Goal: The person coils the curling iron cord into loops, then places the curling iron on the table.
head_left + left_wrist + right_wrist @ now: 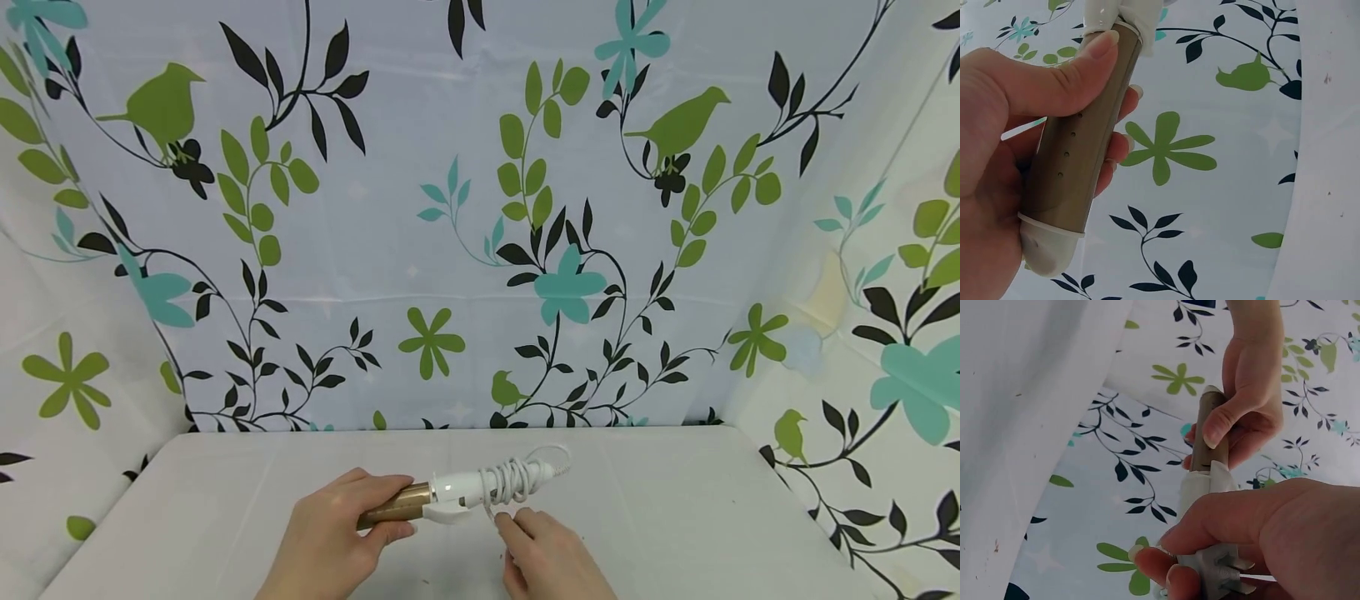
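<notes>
A curling iron (450, 486) with a bronze barrel and a white handle is held up over the table. My left hand (337, 525) grips the barrel (1075, 156), thumb along one side and fingers round the other; the white tip (1050, 253) sticks out below the palm. White cord (513, 481) is coiled several times round the handle, with a loose loop at the handle's end. Close below the coils, my right hand (547, 550) pinches the plug (1213, 569) at the cord's end. Its two metal prongs show in the right wrist view.
The white table (660, 508) stretches out under both hands, with a few small specks on it. Behind it hangs a cloth (465, 333) printed with birds, leaves and flowers, and similar cloth lines the left and right sides.
</notes>
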`<state>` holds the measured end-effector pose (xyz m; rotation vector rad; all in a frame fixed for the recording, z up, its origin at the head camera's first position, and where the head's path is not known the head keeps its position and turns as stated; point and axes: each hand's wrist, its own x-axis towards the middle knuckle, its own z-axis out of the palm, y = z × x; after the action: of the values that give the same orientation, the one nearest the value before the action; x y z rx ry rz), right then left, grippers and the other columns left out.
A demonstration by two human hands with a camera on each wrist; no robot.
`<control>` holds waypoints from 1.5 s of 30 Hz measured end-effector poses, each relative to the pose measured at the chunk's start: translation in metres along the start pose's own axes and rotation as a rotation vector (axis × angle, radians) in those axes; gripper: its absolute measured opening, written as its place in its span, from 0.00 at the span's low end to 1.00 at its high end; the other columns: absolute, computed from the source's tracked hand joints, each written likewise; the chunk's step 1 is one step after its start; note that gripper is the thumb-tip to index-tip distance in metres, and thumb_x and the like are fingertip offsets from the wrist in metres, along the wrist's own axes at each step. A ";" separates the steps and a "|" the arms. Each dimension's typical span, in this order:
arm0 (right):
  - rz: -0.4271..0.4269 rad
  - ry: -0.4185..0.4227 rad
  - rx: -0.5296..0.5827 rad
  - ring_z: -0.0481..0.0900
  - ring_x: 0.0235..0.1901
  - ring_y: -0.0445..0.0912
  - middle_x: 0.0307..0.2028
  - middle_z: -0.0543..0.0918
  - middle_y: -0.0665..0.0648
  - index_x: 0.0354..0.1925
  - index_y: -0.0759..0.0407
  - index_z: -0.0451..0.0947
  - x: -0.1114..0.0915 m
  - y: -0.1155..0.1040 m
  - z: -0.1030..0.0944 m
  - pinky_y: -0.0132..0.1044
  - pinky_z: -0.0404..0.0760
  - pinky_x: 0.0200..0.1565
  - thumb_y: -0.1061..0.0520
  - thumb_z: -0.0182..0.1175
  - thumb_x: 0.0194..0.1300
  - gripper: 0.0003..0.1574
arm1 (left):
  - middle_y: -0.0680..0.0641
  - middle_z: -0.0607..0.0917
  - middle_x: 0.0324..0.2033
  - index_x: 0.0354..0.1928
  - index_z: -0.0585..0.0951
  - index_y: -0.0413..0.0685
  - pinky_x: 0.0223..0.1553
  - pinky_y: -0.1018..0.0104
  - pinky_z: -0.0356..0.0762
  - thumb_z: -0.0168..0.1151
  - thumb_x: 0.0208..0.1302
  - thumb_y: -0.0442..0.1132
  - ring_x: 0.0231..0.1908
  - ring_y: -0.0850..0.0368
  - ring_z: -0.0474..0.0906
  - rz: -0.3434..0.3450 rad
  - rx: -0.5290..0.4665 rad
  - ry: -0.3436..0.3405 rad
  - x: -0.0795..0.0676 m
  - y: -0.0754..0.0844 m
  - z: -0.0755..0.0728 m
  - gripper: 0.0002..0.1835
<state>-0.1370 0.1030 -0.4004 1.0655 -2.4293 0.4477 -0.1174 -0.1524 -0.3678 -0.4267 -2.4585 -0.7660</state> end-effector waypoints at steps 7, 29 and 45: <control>-0.134 0.086 -0.059 0.64 0.28 0.33 0.27 0.71 0.41 0.32 0.51 0.77 0.003 -0.002 -0.005 0.18 0.63 0.31 0.63 0.71 0.36 0.20 | 0.67 0.83 0.32 0.42 0.88 0.63 0.29 0.73 0.75 0.83 0.37 0.38 0.30 0.75 0.74 0.037 0.038 -0.090 0.001 -0.009 0.009 0.24; 0.067 -0.171 0.072 0.63 0.22 0.30 0.22 0.73 0.37 0.26 0.48 0.82 0.011 0.038 0.032 0.24 0.65 0.26 0.54 0.73 0.50 0.07 | 0.61 0.88 0.31 0.41 0.90 0.53 0.37 0.63 0.79 0.79 0.43 0.35 0.28 0.72 0.72 -0.020 -0.083 -0.485 -0.003 -0.059 0.086 0.18; 0.310 -0.412 0.091 0.62 0.23 0.36 0.25 0.68 0.43 0.29 0.53 0.76 0.001 0.040 0.055 0.30 0.68 0.27 0.56 0.74 0.50 0.15 | 0.52 0.86 0.36 0.46 0.87 0.39 0.40 0.60 0.78 0.81 0.42 0.39 0.37 0.54 0.78 -0.195 -0.155 -0.596 0.002 -0.063 0.108 0.25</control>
<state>-0.1825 0.1030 -0.4505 0.8853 -2.9872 0.4789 -0.1882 -0.1378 -0.4695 -0.5387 -3.0382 -1.0326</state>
